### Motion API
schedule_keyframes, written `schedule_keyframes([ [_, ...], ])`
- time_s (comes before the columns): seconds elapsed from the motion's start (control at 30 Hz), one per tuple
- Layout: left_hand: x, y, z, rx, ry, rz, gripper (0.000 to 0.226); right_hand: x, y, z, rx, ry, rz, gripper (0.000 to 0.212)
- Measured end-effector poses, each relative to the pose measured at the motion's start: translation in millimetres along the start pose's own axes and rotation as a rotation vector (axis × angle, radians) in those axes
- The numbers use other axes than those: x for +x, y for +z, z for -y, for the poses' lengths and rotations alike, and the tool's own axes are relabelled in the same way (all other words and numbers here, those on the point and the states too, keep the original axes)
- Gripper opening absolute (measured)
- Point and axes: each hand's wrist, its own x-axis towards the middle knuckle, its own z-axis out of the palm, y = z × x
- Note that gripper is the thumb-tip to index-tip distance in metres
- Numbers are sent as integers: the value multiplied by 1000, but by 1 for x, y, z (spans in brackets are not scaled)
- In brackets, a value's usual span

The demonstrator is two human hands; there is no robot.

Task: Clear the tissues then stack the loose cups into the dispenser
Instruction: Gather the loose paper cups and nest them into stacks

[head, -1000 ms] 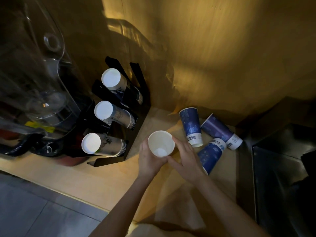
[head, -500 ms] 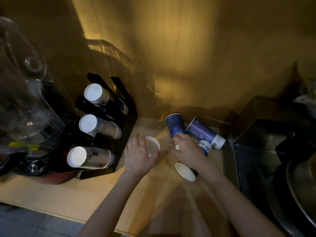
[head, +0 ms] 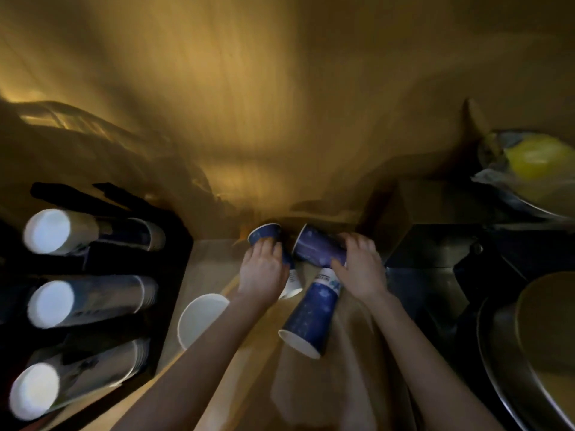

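**Both hands on loose cups as stacking stage gets under way**

Head view: I've got the left hand (head: 264, 273) curled over a dark-blue printed paper cup (head: 267, 236) lying on its side, base toward the back wall, and the right hand (head: 361, 269) wrapped round a second blue paper cup (head: 317, 247), also on its side. A third blue cup (head: 311, 318) lies btwn the two forearms, open rim toward me, touching nothing I can be sure of. A white-lined cup (head: 199, 318) sits near the left forearm, mouth showing, empty as far as I can tell.

No tissues visible on the pale wooden counter (head: 205, 269), so my read: tissue step done, cup-gathering in hand. Next move, I judge, calls for nesting the two held cups, mouths same way, then the other two.

The black tiered cup dispenser (head: 174, 244), far left, holds three lying sleeves of stacked cups, white bases facing me. Frame is motion-blurred; how full each sleeve is, can't tell.
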Motion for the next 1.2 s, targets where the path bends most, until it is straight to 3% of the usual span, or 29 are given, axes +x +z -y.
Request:
schedule_keyframes([
  [0.23,34,40,2,-560,-531,120,95,29,38,-11,-41,44,29,81],
  [0.4,48,56,13,-788,-766,192,81,44,57,-12,-65,23,107,90],
  [0.77,48,47,19,-902,-782,239,43,40,66,-18,-71,15,99,74],
  [0.97,37,2,20,-864,-631,45,73,33,34,-5,199,-61,-84,84],
  [1.13,8,-46,21,-843,-508,-159,73,21,11,22,409,-110,-196,91],
  [1.2,-7,-63,23,-835,-464,-231,75,15,10,33,531,-86,-203,85],
])
